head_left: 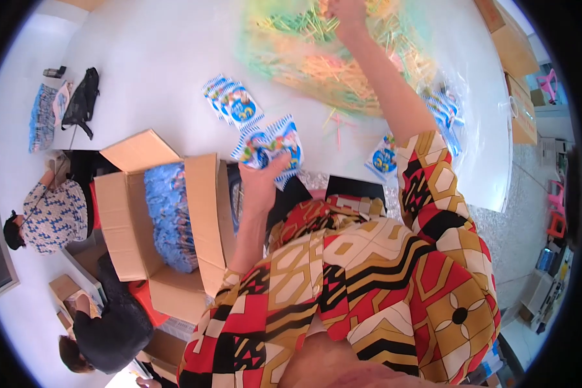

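My left hand (pixel 260 184) is closed round a few blue-and-white printed packets (pixel 283 136) near the table's front edge. Far ahead, my right hand (pixel 349 18) reaches into a heap of thin coloured sticks (pixel 333 68), green, orange and yellow, spread inside clear plastic. Its fingers look curled in, partly cut off by the picture's top edge, and what they grip cannot be made out. A short overlapping row of similar packets (pixel 233 103) lies just beyond my left hand. More packets (pixel 383 155) lie under my right forearm, and another group (pixel 445 113) sits to its right.
An open cardboard box (pixel 207 213) packed with blue packets (pixel 169 216) stands left of me. On the white table (pixel 155 52), a black bag (pixel 84 100) lies far left. Two people (pixel 58 213) work on the left side. Cardboard boxes (pixel 520 110) stand beyond the right edge.
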The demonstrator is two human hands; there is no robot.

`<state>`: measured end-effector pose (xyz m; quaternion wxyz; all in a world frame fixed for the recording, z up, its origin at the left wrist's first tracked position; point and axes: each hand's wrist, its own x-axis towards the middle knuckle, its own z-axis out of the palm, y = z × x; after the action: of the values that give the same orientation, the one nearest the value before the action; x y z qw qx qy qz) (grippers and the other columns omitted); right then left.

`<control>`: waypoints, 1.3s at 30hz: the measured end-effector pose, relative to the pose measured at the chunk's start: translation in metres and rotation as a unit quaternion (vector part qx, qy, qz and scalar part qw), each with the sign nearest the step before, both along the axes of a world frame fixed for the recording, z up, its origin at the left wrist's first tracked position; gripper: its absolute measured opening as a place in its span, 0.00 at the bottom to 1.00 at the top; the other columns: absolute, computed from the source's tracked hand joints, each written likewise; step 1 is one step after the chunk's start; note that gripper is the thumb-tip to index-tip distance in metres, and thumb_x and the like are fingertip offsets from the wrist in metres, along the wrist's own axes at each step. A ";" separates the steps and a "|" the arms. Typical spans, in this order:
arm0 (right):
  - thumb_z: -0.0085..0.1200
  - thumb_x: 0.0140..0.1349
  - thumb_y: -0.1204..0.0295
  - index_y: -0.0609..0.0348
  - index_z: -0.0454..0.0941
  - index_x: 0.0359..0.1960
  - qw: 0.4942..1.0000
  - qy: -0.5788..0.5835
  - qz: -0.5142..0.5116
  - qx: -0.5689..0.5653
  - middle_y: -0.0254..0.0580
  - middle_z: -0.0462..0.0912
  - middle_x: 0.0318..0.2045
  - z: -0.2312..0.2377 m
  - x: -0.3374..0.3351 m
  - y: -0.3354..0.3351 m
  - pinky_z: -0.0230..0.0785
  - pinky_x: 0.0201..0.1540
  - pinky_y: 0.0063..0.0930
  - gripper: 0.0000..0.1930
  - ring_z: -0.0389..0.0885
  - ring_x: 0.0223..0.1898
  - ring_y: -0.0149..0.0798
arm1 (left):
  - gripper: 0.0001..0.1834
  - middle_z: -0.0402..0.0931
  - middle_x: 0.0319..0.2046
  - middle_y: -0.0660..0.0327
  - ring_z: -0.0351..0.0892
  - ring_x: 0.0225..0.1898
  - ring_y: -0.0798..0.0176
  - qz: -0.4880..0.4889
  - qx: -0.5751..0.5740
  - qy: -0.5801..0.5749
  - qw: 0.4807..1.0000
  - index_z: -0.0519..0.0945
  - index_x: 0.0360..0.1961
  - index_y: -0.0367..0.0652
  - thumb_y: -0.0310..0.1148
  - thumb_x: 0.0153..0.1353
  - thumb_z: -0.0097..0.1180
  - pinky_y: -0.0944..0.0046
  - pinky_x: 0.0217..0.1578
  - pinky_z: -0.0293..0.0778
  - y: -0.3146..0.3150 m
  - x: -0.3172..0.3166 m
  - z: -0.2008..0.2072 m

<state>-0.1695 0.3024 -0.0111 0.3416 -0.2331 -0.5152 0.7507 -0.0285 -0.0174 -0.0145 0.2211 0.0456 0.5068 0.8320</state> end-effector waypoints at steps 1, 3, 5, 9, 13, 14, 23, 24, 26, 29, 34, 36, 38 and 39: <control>0.45 0.59 0.71 0.56 0.68 0.25 0.998 0.043 0.035 -0.001 0.29 0.64 0.15 0.010 0.015 -0.008 0.60 0.20 0.27 0.06 0.64 0.17 0.30 | 0.25 0.76 0.40 0.59 0.77 0.40 0.66 0.013 0.000 0.005 1.000 0.70 0.48 0.36 0.15 0.45 0.58 0.65 0.43 0.73 -0.006 -0.001 0.001; 0.43 0.61 0.69 0.55 0.66 0.23 0.995 0.078 0.067 -0.005 0.29 0.64 0.14 0.006 0.048 -0.026 0.60 0.20 0.27 0.09 0.63 0.16 0.29 | 0.24 0.76 0.40 0.59 0.77 0.40 0.66 0.023 -0.006 0.022 0.999 0.71 0.47 0.36 0.14 0.45 0.58 0.65 0.43 0.74 -0.011 -0.005 0.010; 0.39 0.67 0.63 0.53 0.65 0.25 0.885 0.274 0.058 0.372 0.27 0.62 0.13 -0.003 0.084 -0.050 0.64 0.24 0.27 0.13 0.60 0.14 0.26 | 0.24 0.77 0.40 0.59 0.78 0.40 0.66 0.033 0.013 0.023 0.999 0.71 0.47 0.36 0.14 0.45 0.58 0.65 0.42 0.74 -0.010 -0.006 0.016; 0.45 0.65 0.63 0.56 0.65 0.19 0.984 0.012 0.166 0.061 0.28 0.62 0.13 -0.005 0.131 -0.119 0.60 0.24 0.20 0.17 0.63 0.18 0.25 | 0.23 0.77 0.39 0.58 0.78 0.39 0.65 0.017 0.015 0.024 0.999 0.71 0.47 0.36 0.15 0.47 0.58 0.65 0.42 0.75 -0.013 -0.006 0.009; 0.45 0.65 0.62 0.57 0.66 0.20 0.963 -0.010 0.196 0.186 0.28 0.64 0.12 -0.036 0.133 -0.140 0.61 0.23 0.19 0.17 0.65 0.18 0.23 | 0.23 0.77 0.39 0.59 0.78 0.39 0.67 -0.001 0.005 0.034 0.999 0.72 0.46 0.35 0.15 0.46 0.60 0.66 0.42 0.75 -0.010 0.005 0.011; 0.46 0.65 0.63 0.58 0.67 0.20 0.948 -0.037 0.193 0.250 0.28 0.65 0.13 -0.046 0.132 -0.144 0.61 0.22 0.18 0.17 0.66 0.18 0.22 | 0.23 0.77 0.39 0.59 0.78 0.39 0.67 0.005 0.004 0.035 0.999 0.72 0.46 0.35 0.15 0.46 0.60 0.66 0.42 0.75 -0.011 0.007 0.010; 0.38 0.68 0.57 0.55 0.66 0.21 0.983 -0.023 0.170 0.060 0.27 0.61 0.12 -0.027 0.128 -0.131 0.68 0.31 0.25 0.20 0.64 0.17 0.23 | 0.22 0.77 0.37 0.59 0.78 0.36 0.68 -0.011 -0.015 0.071 0.997 0.73 0.44 0.33 0.17 0.45 0.63 0.68 0.38 0.75 -0.012 0.006 0.009; 0.38 0.68 0.57 0.55 0.66 0.21 0.983 -0.024 0.172 0.061 0.27 0.61 0.12 -0.006 0.127 -0.130 0.68 0.31 0.25 0.20 0.64 0.17 0.23 | 0.21 0.77 0.37 0.59 0.78 0.36 0.68 -0.008 -0.027 0.085 0.996 0.73 0.43 0.33 0.17 0.45 0.63 0.68 0.38 0.75 -0.012 0.007 0.009; 0.30 0.70 0.55 0.54 0.64 0.25 0.974 0.087 0.203 -0.052 0.26 0.56 0.11 0.030 0.126 -0.128 0.71 0.38 0.33 0.20 0.58 0.14 0.23 | 0.20 0.77 0.36 0.59 0.78 0.36 0.69 -0.013 -0.031 0.080 0.996 0.73 0.42 0.33 0.17 0.45 0.63 0.69 0.38 0.75 -0.011 0.007 0.003; 0.34 0.69 0.57 0.53 0.65 0.29 0.763 0.476 0.424 -0.109 0.27 0.59 0.11 0.038 0.104 -0.125 0.69 0.30 0.29 0.16 0.58 0.13 0.25 | 0.19 0.77 0.36 0.60 0.77 0.35 0.70 -0.036 -0.029 0.075 0.996 0.74 0.41 0.34 0.18 0.45 0.63 0.70 0.38 0.74 -0.001 0.009 0.008; 0.31 0.68 0.52 0.54 0.64 0.30 0.876 0.307 0.371 -0.019 0.27 0.57 0.10 0.089 0.134 -0.152 0.72 0.36 0.35 0.19 0.58 0.11 0.25 | 0.20 0.78 0.35 0.61 0.77 0.35 0.71 -0.069 -0.029 0.077 0.994 0.74 0.41 0.35 0.19 0.44 0.64 0.70 0.38 0.74 -0.001 0.012 0.005; 0.30 0.68 0.52 0.55 0.64 0.30 0.943 0.129 0.304 -0.030 0.28 0.57 0.09 0.097 0.148 -0.157 0.72 0.37 0.36 0.20 0.57 0.11 0.25 | 0.21 0.78 0.35 0.62 0.76 0.35 0.71 -0.091 -0.027 0.057 0.994 0.74 0.41 0.35 0.20 0.44 0.65 0.70 0.37 0.74 0.002 0.014 0.007; 0.28 0.69 0.52 0.56 0.64 0.30 0.938 0.119 0.324 0.012 0.29 0.58 0.08 0.097 0.152 -0.155 0.72 0.38 0.39 0.21 0.58 0.10 0.26 | 0.22 0.78 0.35 0.62 0.76 0.35 0.71 -0.089 -0.024 0.067 0.993 0.74 0.42 0.35 0.21 0.44 0.66 0.70 0.37 0.74 0.003 0.016 0.006; 0.28 0.69 0.52 0.56 0.64 0.30 0.938 0.118 0.325 0.012 0.29 0.58 0.08 0.098 0.154 -0.157 0.72 0.38 0.39 0.21 0.58 0.10 0.26 | 0.22 0.78 0.35 0.62 0.76 0.35 0.71 -0.088 -0.022 0.078 0.993 0.73 0.42 0.35 0.21 0.44 0.66 0.69 0.37 0.74 0.004 0.016 0.005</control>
<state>-0.0151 0.1457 0.0866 0.1400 0.0409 -0.5279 0.8367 -0.0127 -0.0132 -0.0099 0.2542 0.1504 0.5346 0.7919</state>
